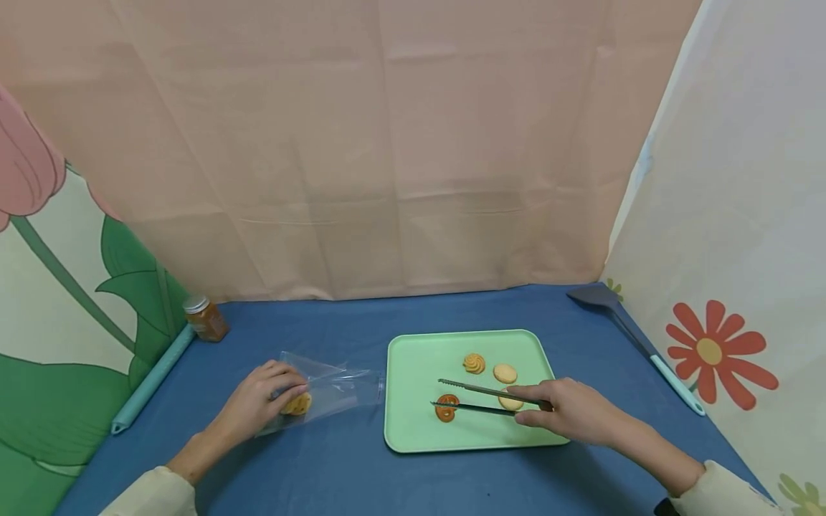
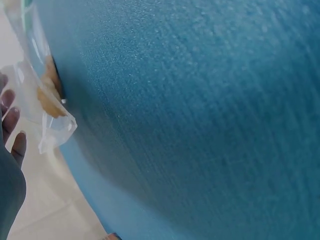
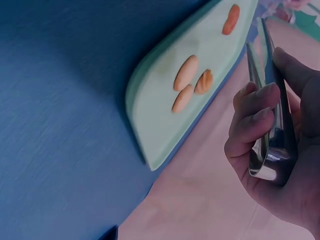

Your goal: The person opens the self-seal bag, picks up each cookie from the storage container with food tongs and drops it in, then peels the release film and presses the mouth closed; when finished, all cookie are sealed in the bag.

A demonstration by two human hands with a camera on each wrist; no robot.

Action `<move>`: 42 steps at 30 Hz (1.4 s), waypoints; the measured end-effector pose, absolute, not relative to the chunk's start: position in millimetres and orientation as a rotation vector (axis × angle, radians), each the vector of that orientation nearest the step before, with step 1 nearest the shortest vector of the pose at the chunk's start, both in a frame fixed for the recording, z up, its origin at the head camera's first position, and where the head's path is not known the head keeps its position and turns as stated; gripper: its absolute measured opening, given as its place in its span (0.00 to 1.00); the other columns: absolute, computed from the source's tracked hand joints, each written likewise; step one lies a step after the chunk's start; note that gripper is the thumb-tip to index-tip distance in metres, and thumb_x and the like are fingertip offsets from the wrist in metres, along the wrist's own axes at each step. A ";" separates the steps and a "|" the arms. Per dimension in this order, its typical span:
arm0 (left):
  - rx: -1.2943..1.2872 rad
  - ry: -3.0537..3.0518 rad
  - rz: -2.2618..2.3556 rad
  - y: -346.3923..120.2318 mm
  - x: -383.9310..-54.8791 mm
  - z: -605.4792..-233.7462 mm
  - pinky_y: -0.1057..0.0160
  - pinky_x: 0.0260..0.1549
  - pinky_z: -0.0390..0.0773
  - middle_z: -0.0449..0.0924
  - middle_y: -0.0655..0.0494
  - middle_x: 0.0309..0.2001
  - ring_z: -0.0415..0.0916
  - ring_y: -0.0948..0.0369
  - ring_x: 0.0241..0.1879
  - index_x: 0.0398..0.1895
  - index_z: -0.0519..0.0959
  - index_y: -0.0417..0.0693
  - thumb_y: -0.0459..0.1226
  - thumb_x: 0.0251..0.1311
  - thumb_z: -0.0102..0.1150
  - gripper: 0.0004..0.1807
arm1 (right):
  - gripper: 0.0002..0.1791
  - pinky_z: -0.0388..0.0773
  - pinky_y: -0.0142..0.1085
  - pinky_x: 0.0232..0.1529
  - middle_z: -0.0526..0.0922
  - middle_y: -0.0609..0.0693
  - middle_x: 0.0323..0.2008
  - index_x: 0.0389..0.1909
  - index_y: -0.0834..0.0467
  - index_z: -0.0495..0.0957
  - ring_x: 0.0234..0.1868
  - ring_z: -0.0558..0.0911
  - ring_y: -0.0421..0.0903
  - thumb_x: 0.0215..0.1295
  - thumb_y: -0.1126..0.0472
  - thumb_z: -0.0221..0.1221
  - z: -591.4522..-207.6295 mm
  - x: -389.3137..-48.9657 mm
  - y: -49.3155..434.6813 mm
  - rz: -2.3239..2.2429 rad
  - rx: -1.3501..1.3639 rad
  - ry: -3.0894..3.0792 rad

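Observation:
My left hand (image 1: 261, 398) holds a clear plastic bag (image 1: 348, 394) left of the tray, its mouth toward the tray. Golden-brown cookies (image 2: 49, 100) lie inside the bag. My right hand (image 1: 574, 408) grips metal tongs (image 3: 285, 135), thumb on one arm and curled fingers on the other. The tongs' arms are spread, with nothing pinched between them. Their tips reach over a reddish-brown pretzel-shaped cookie (image 1: 445, 416) on the green tray (image 1: 413, 358). A swirled cookie (image 1: 474, 363) and two pale oval cookies (image 3: 186, 73) also sit there; the tongs partly cover one oval in the head view.
A lidded jar (image 1: 209, 322) stands at the back left, with a teal roll (image 1: 153, 380) along the left edge. On the right lies a dark spatula (image 1: 596, 295) with a pale green handle. Blue cloth (image 1: 342, 473) covers the table; a beige sheet (image 1: 387, 179) hangs behind.

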State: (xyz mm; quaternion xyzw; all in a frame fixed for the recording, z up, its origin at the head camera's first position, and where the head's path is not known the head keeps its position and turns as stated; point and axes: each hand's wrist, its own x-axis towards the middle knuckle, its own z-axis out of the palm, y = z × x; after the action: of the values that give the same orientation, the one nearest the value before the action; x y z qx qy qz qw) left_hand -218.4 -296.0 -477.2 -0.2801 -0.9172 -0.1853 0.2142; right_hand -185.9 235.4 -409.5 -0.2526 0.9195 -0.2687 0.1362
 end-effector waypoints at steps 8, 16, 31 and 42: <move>-0.777 -2.536 -0.508 -297.0 -217.7 -476.3 0.63 0.37 0.77 0.81 0.75 0.38 0.73 0.72 0.40 0.36 0.88 0.59 0.38 0.58 0.72 0.05 | 0.30 0.66 0.30 0.23 0.73 0.38 0.20 0.66 0.42 0.76 0.20 0.67 0.31 0.66 0.35 0.59 -409.7 -177.5 249.8 -0.747 -0.710 2.662; -0.744 -2.571 -0.505 -296.1 -217.5 -476.0 0.62 0.37 0.78 0.81 0.74 0.39 0.72 0.72 0.40 0.36 0.88 0.60 0.39 0.59 0.71 0.04 | 0.30 0.61 0.28 0.21 0.70 0.37 0.17 0.66 0.42 0.76 0.17 0.62 0.31 0.66 0.36 0.60 -412.3 -176.9 250.7 -0.723 -0.714 2.672; -0.778 -2.541 -0.515 -297.7 -217.5 -473.9 0.65 0.36 0.76 0.81 0.75 0.38 0.72 0.72 0.39 0.36 0.88 0.60 0.37 0.58 0.71 0.05 | 0.30 0.65 0.29 0.23 0.70 0.35 0.22 0.65 0.41 0.77 0.23 0.66 0.30 0.64 0.35 0.61 -417.8 -176.4 244.0 -0.635 -0.816 2.786; -0.786 -2.537 -0.511 -298.3 -218.2 -474.1 0.64 0.37 0.77 0.81 0.74 0.39 0.73 0.72 0.40 0.36 0.88 0.59 0.37 0.58 0.71 0.05 | 0.30 0.64 0.29 0.22 0.69 0.36 0.23 0.65 0.41 0.77 0.22 0.66 0.31 0.64 0.36 0.62 -421.6 -179.3 242.0 -0.628 -0.814 2.790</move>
State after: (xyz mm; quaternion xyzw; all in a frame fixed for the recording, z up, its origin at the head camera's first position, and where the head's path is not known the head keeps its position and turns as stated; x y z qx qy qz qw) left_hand -218.2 -298.3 -474.1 -0.2835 -0.9157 -0.1846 0.2167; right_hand -179.3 242.0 -421.6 -0.2729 0.9350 -0.2104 0.0839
